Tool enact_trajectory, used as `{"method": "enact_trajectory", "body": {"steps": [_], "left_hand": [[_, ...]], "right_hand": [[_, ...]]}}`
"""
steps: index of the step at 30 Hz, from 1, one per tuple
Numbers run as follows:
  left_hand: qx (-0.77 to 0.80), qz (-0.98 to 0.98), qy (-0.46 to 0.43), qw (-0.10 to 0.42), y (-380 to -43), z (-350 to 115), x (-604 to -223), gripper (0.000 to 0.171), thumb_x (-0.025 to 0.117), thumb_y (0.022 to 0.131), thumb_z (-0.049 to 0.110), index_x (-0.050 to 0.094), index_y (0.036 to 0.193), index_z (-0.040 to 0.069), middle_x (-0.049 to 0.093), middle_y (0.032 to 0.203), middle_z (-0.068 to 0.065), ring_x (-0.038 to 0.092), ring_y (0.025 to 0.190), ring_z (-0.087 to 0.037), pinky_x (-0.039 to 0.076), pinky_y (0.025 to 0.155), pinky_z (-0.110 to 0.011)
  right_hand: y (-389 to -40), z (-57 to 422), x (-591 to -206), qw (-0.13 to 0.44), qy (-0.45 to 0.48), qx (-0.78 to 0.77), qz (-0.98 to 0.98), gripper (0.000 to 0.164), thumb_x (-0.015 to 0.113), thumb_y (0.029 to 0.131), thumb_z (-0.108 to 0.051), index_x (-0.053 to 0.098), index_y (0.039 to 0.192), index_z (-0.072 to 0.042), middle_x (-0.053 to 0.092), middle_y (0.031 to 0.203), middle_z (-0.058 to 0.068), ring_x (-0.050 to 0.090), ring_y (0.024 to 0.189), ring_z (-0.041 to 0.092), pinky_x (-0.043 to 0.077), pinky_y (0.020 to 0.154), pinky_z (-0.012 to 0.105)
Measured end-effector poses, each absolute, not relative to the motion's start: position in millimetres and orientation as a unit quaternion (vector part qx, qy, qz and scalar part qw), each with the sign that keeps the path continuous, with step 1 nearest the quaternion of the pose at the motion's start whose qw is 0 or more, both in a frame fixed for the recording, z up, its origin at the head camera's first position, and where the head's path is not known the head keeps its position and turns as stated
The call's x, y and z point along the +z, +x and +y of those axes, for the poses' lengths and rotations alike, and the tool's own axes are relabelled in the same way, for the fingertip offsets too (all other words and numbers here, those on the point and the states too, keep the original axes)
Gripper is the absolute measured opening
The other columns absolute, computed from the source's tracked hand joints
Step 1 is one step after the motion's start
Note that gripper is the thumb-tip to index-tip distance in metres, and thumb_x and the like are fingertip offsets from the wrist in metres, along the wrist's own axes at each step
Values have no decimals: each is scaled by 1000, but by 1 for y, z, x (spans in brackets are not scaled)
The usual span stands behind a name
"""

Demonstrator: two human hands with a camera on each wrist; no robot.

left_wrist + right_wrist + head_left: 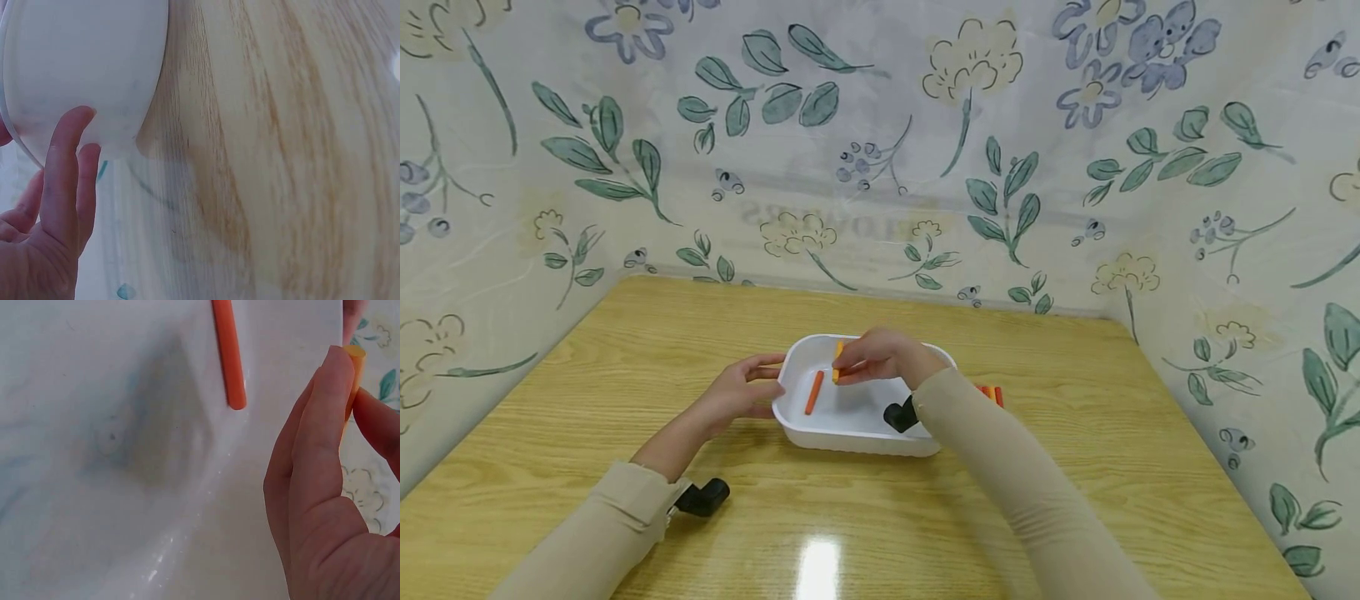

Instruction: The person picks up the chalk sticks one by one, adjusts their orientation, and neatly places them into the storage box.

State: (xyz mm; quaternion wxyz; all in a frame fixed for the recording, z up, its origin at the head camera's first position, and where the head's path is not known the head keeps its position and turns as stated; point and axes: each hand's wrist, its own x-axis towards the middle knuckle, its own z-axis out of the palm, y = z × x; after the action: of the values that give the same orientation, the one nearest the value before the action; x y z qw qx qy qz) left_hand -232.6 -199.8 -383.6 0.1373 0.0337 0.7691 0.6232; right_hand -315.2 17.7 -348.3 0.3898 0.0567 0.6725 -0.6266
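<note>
A white, round-cornered plastic tub (857, 442) stands on the wooden table. My left hand (747, 387) holds its left end; in the left wrist view its fingers (62, 162) lie along the outer wall, with one fingertip past the rim. Above the tub's floor, my right hand (880, 357) pinches a slim yellow-orange round stick (838, 360) between thumb and fingers. Its flat end (356, 352) shows at the fingertips in the right wrist view. An orange-red stick (814, 392) of the same kind lies inside the tub, left of the held one.
Several red and orange sticks (992, 393) lie on the table just right of the tub, partly hidden by the right forearm. Black wrist devices (703, 497) sit on both wrists. Flower-patterned cloth (880, 167) hangs behind the table (760, 533) and along its sides.
</note>
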Motion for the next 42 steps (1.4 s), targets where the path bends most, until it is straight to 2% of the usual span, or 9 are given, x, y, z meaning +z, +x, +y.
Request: {"method": "enact_trajectory", "body": {"steps": [5, 9, 16, 23, 35, 39, 42], "left_hand": [[626, 767, 32, 138, -232, -200, -383, 63, 55, 88, 3, 26, 144, -2, 31, 138, -30, 48, 113, -41, 55, 77, -41], [626, 766, 33, 139, -232, -200, -383, 64, 56, 88, 3, 26, 144, -2, 31, 138, -30, 48, 114, -41, 55, 78, -41], [625, 768, 32, 138, -233, -199, -383, 62, 55, 88, 2, 27, 143, -2, 32, 137, -30, 47, 114, -41, 55, 78, -41], [626, 767, 31, 137, -232, -198, -382, 62, 55, 88, 2, 27, 143, -2, 32, 138, -30, 46, 115, -43, 55, 77, -41], [626, 767, 38, 138, -232, -198, -382, 61, 55, 88, 2, 28, 142, -3, 33, 137, -30, 46, 115, -42, 55, 77, -41], [625, 768, 34, 137, -232, -199, -383, 61, 56, 88, 2, 28, 142, -2, 33, 137, -30, 45, 116, -43, 55, 77, -42], [623, 770, 30, 137, -232, -200, -384, 61, 55, 88, 3, 28, 143, -2, 33, 137, -30, 45, 116, -43, 55, 77, -42]], "right_hand": [[-317, 10, -359, 401, 57, -602, 688, 4, 58, 86, 7, 60, 84, 3, 59, 81, 13, 60, 73, 22, 57, 63, 28], [-316, 7, -365, 414, 57, -585, 695, 3, 58, 86, 7, 60, 86, 5, 60, 79, 12, 59, 71, 20, 56, 60, 25], [-315, 4, -370, 427, 73, -558, 708, 5, 63, 83, 7, 63, 88, 8, 63, 80, 17, 63, 71, 25, 57, 70, 30], [-316, 1, -375, 430, 77, -544, 716, 5, 64, 82, 8, 63, 86, 9, 63, 77, 18, 65, 68, 25, 57, 70, 31], [-313, 0, -370, 444, 36, -536, 717, 5, 58, 86, 8, 63, 83, 8, 64, 78, 17, 64, 68, 24, 56, 75, 31], [-312, -1, -364, 430, 10, -538, 725, 6, 57, 87, 7, 60, 92, 9, 62, 81, 15, 62, 71, 24, 54, 80, 34], [-313, -1, -358, 418, 2, -546, 726, 23, 59, 86, 7, 55, 108, 9, 61, 84, 14, 62, 73, 23, 54, 81, 35]]}}
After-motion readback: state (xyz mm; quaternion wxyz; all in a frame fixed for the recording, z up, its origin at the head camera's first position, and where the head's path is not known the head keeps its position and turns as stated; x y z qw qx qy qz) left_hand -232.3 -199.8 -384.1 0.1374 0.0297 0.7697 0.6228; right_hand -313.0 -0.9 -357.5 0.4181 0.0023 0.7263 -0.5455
